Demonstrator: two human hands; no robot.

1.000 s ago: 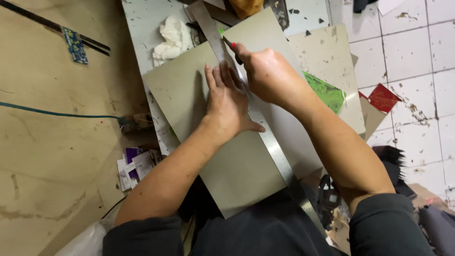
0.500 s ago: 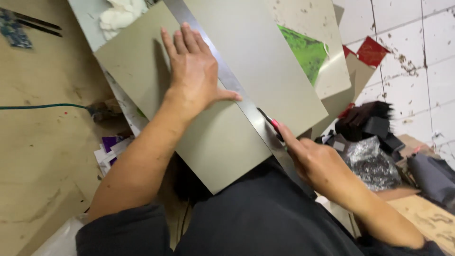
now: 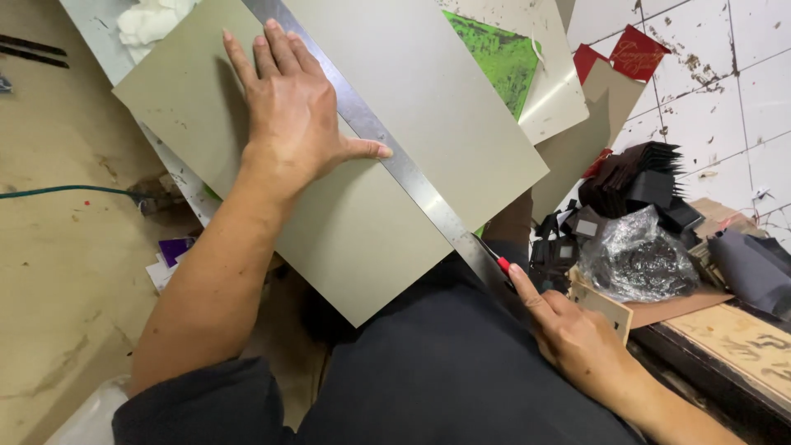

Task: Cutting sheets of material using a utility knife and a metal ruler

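Our left hand (image 3: pixel 288 115) lies spread flat, palm down, on the grey board (image 3: pixel 329 156), thumb tip against the edge of the steel ruler (image 3: pixel 387 152); we'd judge that's to pin both ruler and board so neither slips. One ruler, running diagonally across the board from beyond the left fingers down to our right hand (image 3: pixel 577 338). The right hand is curled around a red-tipped cutting knife (image 3: pixel 500 264), index finger stretched along its back, the tip sitting at the near end of the ruler just off the board's lower edge; the blade itself is too small to make out. The grip looks set for pressing down along the ruler edge. One grey board under the left hand, resting over our lap and the bench edge. Beyond the right hand: one green sheet (image 3: pixel 494 53) lying on a second pale board (image 3: pixel 552 91), one red card (image 3: pixel 630 53) on the tiled floor (image 3: pixel 725 99), a stack of black folded pieces (image 3: pixel 634 177), one crumpled clear plastic bag (image 3: pixel 638 259). Left of the left arm: one green cable (image 3: pixel 66 191) on the bench (image 3: pixel 58 272), and a white rag (image 3: pixel 148 21) past the fingertips.
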